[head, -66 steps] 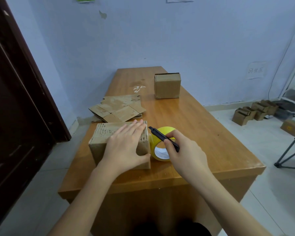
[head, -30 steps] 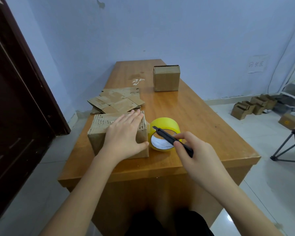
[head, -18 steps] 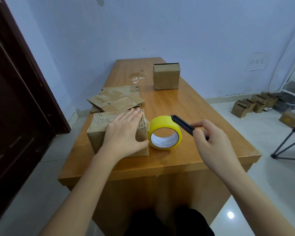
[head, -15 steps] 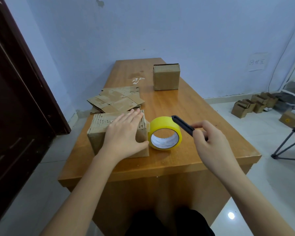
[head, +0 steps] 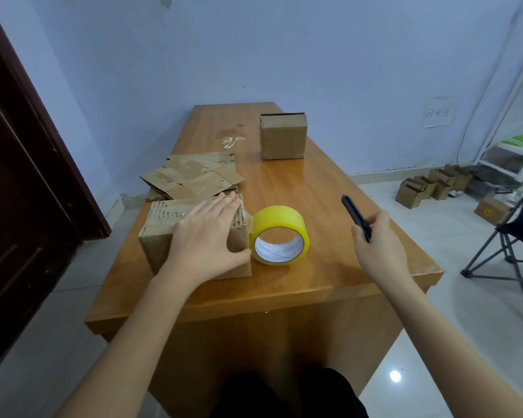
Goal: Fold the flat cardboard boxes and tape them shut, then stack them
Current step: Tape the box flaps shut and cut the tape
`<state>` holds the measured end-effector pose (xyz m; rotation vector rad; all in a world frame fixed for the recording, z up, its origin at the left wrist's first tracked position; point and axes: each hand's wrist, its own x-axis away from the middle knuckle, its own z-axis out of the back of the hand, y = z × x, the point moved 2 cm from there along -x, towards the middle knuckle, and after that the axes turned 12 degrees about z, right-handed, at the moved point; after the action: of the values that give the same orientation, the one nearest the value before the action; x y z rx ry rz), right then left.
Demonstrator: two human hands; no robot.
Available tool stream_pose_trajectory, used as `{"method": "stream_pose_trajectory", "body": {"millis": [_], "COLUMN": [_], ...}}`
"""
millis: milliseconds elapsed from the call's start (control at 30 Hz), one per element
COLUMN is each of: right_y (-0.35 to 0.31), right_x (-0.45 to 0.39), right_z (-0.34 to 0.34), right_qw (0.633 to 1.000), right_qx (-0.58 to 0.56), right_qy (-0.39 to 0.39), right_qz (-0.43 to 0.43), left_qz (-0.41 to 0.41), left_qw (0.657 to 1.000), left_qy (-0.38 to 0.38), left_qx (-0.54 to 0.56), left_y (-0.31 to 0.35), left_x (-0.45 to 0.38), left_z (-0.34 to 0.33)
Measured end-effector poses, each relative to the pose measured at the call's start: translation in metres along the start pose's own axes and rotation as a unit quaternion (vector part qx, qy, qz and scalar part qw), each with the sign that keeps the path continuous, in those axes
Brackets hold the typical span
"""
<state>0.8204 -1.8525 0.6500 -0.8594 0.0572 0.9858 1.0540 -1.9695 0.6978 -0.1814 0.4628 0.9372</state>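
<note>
A folded cardboard box (head: 160, 236) stands at the near left of the wooden table (head: 329, 191). My left hand (head: 206, 239) lies flat on its top, fingers straight, thumb down the box's right side. A yellow tape roll (head: 280, 235) stands on edge against the box's right side. To the right of the roll, my right hand (head: 378, 245) grips a black utility knife (head: 355, 215) that points up and away. Flat cardboard blanks (head: 194, 179) lie behind the near box. A finished box (head: 283, 135) stands farther back.
A dark door (head: 18, 176) fills the left side. Several small cardboard boxes (head: 429, 187) sit on the floor at the right, near a white shelf (head: 517, 146). A folding chair (head: 514, 236) stands right of the table. The table's near edge is just below my hands.
My right hand has drawn the knife away from the tape roll to the right and lifted it. The left hand and the box have stayed put.
</note>
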Motion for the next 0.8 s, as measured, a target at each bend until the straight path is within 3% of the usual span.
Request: {"method": "stream_pose_trajectory", "body": {"millis": [167,567,700,800], "right_y": [0.023,0.013,-0.048,-0.106], "right_x": [-0.01,-0.017,-0.029,-0.038], "right_z": [-0.014,-0.013,0.004,0.009], "right_qw": [0.986,0.931,0.956,0.96], "right_qx": [0.161,0.346,0.251,0.078], "right_qy": [-0.011,-0.115,-0.018,-0.119], "right_qz": [-0.036,-0.021,0.151,0.241], "left_qz": [0.002,-0.003,-0.001,0.003], "left_qw": [1.0,1.0,1.0,1.0], "left_qy": [0.003,-0.001,-0.002,-0.006], "left_qx": [-0.003,-0.003,-0.003,0.001], "left_y": [0.0,0.0,-0.001,0.0], "left_x": [0.001,0.0,-0.001,-0.001], "left_z": [0.001,0.0,0.0,0.0]}}
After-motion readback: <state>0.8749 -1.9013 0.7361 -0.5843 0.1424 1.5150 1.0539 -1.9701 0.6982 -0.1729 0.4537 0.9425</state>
